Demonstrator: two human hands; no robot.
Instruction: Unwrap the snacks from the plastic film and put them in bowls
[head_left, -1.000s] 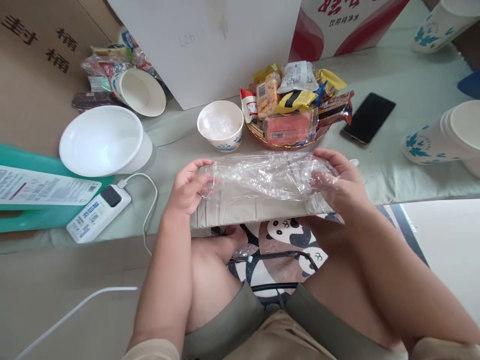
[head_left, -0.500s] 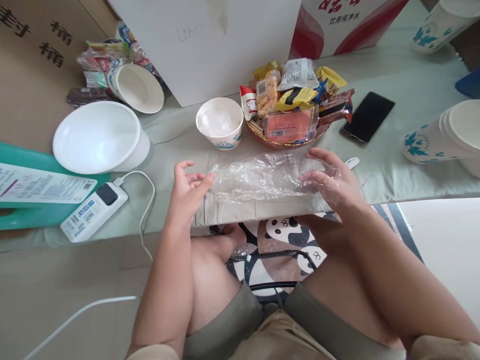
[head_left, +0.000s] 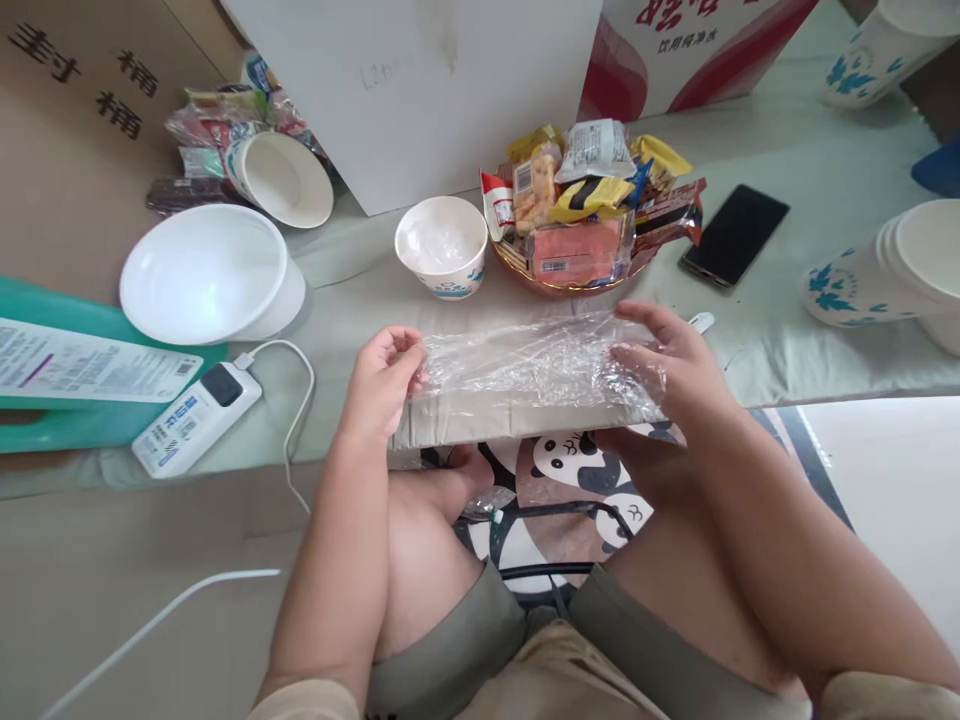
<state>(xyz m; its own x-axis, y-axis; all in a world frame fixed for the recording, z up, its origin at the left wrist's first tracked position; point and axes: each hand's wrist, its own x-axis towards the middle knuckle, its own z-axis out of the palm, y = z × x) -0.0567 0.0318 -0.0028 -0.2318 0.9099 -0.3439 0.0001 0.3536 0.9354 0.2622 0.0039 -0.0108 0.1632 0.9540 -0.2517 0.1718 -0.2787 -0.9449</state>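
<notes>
A crinkled sheet of clear plastic film (head_left: 517, 360) stretches between my two hands, above the front edge of the cloth-covered table. My left hand (head_left: 388, 375) is closed, pinching the film's left end between thumb and curled fingers. At the other end, my right hand (head_left: 667, 360) grips the bunched film, thumb and forefinger somewhat apart and film lying over the fingers. Whether the film is a flat sheet or a bag I cannot tell. Just behind it stands a paper cup (head_left: 441, 250) with clear crumpled plastic inside.
A bowl (head_left: 577, 290) heaped with wrapped snacks sits behind the film. To its right lie a black phone (head_left: 739, 235) and stacked paper cups (head_left: 855, 280). On the left are a white tub (head_left: 289, 300), a power bank (head_left: 196, 420) with a cable, and a green jug (head_left: 97, 430).
My left hand's fingers have curled shut on the film's end; before, they were more spread. The film is pulled into longer, narrower folds. The view has shifted slightly.
</notes>
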